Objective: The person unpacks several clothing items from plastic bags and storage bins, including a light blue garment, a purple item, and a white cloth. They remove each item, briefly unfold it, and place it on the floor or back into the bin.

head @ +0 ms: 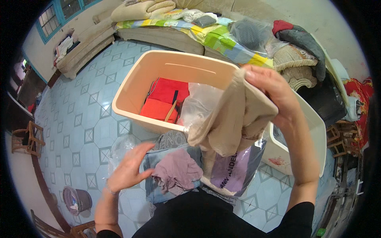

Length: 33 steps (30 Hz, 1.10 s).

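My right hand [268, 86] grips a beige cloth garment [232, 116], which hangs in front of the right side of a peach plastic storage bin [137, 74]. Inside the bin lie folded red garments [168, 89] and a clear plastic bag [201, 98]. My left hand [134, 166], fingers apart and holding nothing, is beside a crumpled mauve garment [178, 171] that lies on folded light-blue denim [151, 190]. A grey printed garment [171, 140] shows between the denim and the bin. A purple and grey plastic package [229, 174] with writing lies to the right of the denim.
A white plastic bin [312, 128] stands at right. Behind the peach bin, a sofa [166, 37] holds a colourful sheet, clothes and a bagged dark item [247, 34]. A waste bin [77, 200] sits on the tiled floor at lower left, with a wooden stool [32, 138] farther off.
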### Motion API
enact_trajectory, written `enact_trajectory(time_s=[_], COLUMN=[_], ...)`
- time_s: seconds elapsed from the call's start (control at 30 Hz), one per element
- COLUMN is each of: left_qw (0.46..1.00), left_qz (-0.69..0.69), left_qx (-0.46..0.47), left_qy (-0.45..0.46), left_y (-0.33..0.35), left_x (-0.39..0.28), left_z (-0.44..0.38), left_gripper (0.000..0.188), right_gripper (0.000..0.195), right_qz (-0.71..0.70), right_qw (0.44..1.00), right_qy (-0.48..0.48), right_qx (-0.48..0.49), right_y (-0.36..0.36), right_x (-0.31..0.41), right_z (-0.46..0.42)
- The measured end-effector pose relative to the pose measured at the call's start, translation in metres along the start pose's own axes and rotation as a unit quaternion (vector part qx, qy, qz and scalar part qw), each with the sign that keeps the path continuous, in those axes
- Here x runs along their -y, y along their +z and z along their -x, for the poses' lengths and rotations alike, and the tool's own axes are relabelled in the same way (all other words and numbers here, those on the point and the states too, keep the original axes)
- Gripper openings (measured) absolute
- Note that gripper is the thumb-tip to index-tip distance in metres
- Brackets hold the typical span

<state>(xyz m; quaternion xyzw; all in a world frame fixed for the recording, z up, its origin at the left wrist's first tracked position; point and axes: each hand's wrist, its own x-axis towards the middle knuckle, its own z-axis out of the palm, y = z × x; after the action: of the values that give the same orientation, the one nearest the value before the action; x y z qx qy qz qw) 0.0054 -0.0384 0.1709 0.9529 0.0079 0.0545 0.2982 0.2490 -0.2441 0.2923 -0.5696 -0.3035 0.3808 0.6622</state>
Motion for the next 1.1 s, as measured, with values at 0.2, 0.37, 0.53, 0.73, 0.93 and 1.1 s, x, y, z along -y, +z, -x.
enact_trajectory(time_s=[0.2, 0.37, 0.53, 0.73, 0.93, 1.1], left_qw=[0.830, 0.735, 0.869, 0.955, 0.971, 0.982], left_qz=[-0.345, -0.593, -0.391, -0.112, -0.133, -0.172], left_qx=[-0.115, -0.064, 0.112, 0.052, -0.014, -0.016], left_qy=[0.424, 0.322, 0.283, 0.269, 0.200, 0.083], left_y=[-0.029, -0.065, -0.125, -0.159, -0.185, -0.220], left_x=[-0.100, -0.087, -0.083, -0.115, -0.068, -0.037], left_z=[-0.088, -0.128, -0.143, -0.159, -0.153, -0.122], left_gripper=[0.031, 0.022, 0.024, 0.038, 0.035, 0.034], right_gripper=[0.016, 0.013, 0.012, 0.029, 0.024, 0.021], right_qz=[0.095, 0.195, 0.358, 0.238, 0.182, 0.431], right_qw=[0.994, 0.979, 0.927, 0.945, 0.972, 0.888], right_qy=[-0.036, -0.049, -0.063, -0.176, -0.101, -0.160], right_qx=[0.038, -0.012, -0.094, 0.140, 0.109, 0.006], right_y=[0.022, 0.008, -0.045, 0.019, 0.010, -0.027], right_x=[0.044, 0.077, 0.085, 0.034, 0.032, 0.063], right_z=[-0.032, -0.032, -0.032, -0.039, -0.053, -0.060])
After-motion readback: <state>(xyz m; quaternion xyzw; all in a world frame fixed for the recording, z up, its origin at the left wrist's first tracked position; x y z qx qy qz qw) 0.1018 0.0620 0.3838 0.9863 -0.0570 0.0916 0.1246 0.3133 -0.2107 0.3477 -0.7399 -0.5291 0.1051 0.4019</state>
